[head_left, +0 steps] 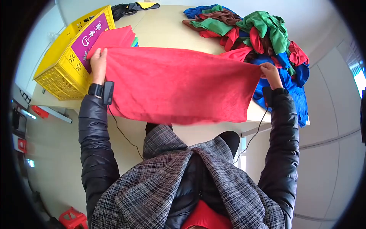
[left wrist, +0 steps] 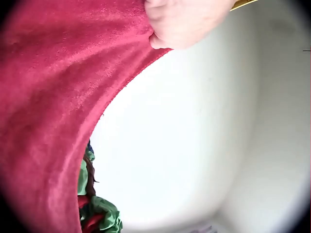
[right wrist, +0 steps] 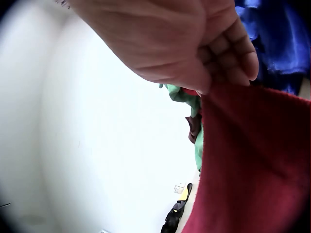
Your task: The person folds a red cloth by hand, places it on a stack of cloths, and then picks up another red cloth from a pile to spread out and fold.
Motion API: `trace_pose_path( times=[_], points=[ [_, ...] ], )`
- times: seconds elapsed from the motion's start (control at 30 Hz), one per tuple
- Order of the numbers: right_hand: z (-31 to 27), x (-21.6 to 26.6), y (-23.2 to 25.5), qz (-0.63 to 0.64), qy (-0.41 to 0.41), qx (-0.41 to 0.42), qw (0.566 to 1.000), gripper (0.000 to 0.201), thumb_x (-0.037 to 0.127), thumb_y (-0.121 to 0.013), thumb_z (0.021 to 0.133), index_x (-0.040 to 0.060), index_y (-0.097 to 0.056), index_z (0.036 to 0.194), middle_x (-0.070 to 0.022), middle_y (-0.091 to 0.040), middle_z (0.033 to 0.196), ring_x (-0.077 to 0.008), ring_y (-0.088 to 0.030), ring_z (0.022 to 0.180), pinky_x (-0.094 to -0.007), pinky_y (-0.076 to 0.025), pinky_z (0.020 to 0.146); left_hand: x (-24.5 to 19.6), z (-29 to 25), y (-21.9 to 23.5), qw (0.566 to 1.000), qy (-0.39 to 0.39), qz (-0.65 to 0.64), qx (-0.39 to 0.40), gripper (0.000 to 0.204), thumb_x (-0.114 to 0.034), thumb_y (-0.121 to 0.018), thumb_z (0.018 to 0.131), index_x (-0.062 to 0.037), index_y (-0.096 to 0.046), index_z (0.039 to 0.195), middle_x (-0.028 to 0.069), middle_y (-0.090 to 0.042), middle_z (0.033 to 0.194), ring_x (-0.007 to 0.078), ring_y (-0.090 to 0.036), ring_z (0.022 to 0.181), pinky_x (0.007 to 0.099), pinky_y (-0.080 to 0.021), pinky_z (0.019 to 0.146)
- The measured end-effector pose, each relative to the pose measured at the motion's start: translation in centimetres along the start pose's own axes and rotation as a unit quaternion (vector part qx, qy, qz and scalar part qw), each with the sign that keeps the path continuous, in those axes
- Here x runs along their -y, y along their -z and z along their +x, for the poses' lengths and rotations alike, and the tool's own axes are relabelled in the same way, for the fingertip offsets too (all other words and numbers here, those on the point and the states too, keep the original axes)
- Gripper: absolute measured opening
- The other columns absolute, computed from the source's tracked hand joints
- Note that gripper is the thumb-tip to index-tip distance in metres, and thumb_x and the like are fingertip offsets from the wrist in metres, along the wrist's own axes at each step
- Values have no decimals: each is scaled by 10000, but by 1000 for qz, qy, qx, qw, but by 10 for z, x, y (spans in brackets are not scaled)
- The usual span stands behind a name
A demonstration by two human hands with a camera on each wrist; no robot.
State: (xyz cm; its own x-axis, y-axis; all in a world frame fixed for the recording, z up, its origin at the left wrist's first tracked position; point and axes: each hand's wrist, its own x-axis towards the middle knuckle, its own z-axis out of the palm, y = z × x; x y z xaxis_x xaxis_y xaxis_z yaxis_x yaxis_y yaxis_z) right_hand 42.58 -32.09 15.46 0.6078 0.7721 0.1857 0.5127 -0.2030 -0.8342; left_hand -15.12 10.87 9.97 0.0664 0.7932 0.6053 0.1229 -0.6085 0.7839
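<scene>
A large red cloth [head_left: 179,86] is stretched out flat in the air above the pale table [head_left: 167,30], hanging down over its near edge. My left hand [head_left: 98,61] grips its top left corner, and my right hand [head_left: 270,72] pinches the top right corner. The left wrist view shows the red cloth [left wrist: 53,111] bunched under my left hand [left wrist: 182,22]. In the right wrist view my right hand [right wrist: 194,43] has its fingers curled round the edge of the red cloth [right wrist: 252,165].
A yellow crate [head_left: 68,57] with a purple label stands at the table's left end, beside a stack of folded cloths [head_left: 118,38] topped by a red one. A heap of green, red, blue and brown cloths [head_left: 263,38] fills the right side. Dark items [head_left: 129,7] lie at the far edge.
</scene>
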Motion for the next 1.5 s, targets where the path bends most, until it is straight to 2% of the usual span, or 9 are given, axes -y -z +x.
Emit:
trace_pose_path(
  times=[0.1,0.23,0.47,0.6,0.8,0.9,1.03,1.33,1.5],
  points=[
    [-6,-5,-5,13,-63,15,998,123,130,-610,947,67,-681,1025,12,-680,832,-82,-647,701,-232,-519,610,12,-5,-9,998,12,45,37,239,-196,-634,979,41,-606,961,8,-517,747,53,-454,736,250,-419,668],
    [-21,15,-26,46,-68,34,996,122,138,-614,941,71,-682,1017,11,-678,836,-80,-645,712,-225,-515,612,-26,-23,-27,997,-12,55,51,228,-187,-640,971,25,-577,917,-2,-415,691,62,-396,675,258,-386,608],
    [-47,89,-79,216,-6,82,973,160,104,-613,954,79,-694,1090,19,-675,859,-65,-612,697,-227,-508,619,-115,-61,-78,997,-18,-50,59,173,-157,-670,946,3,-616,908,-7,-528,693,47,-464,674,254,-429,616],
    [-76,128,-133,250,3,136,959,198,95,-619,967,86,-685,1153,51,-667,864,-40,-605,727,-211,-505,665,-160,-115,-120,988,9,-102,117,92,-108,-697,913,-24,-661,911,-21,-580,712,40,-504,681,248,-445,608],
    [-128,131,-207,363,30,163,917,187,43,-581,977,30,-669,1141,12,-669,865,-66,-599,727,-218,-500,693,-195,-202,-150,980,1,-110,164,98,-69,-718,884,-3,-646,897,92,-648,718,136,-578,605,285,-464,576],
    [-139,132,-220,343,34,145,928,194,18,-565,975,15,-658,1145,-6,-670,867,-75,-605,736,-227,-505,692,-207,-217,-148,985,-28,-71,158,107,-49,-729,865,2,-643,903,161,-659,765,242,-632,614,318,-489,585],
    [-148,138,-226,314,35,122,941,210,-14,-548,970,3,-642,1156,-18,-671,868,-75,-610,755,-231,-510,692,-206,-223,-146,987,-66,-52,139,101,-26,-734,852,-9,-645,897,163,-663,778,308,-649,655,341,-504,594],
    [-151,128,-233,258,62,107,958,225,-4,-555,972,-5,-631,1184,-28,-669,881,-78,-610,774,-237,-518,702,-207,-231,-145,973,-199,20,117,119,-9,-714,831,-45,-619,892,137,-616,754,314,-638,653,380,-504,571],
    [-156,139,-225,280,38,95,955,231,50,-591,982,-16,-626,1201,-39,-676,917,-86,-620,795,-242,-527,724,-208,-231,-134,914,-324,178,169,72,-61,-628,811,-54,-589,871,76,-508,699,243,-578,600,358,-490,537]
  ],
)
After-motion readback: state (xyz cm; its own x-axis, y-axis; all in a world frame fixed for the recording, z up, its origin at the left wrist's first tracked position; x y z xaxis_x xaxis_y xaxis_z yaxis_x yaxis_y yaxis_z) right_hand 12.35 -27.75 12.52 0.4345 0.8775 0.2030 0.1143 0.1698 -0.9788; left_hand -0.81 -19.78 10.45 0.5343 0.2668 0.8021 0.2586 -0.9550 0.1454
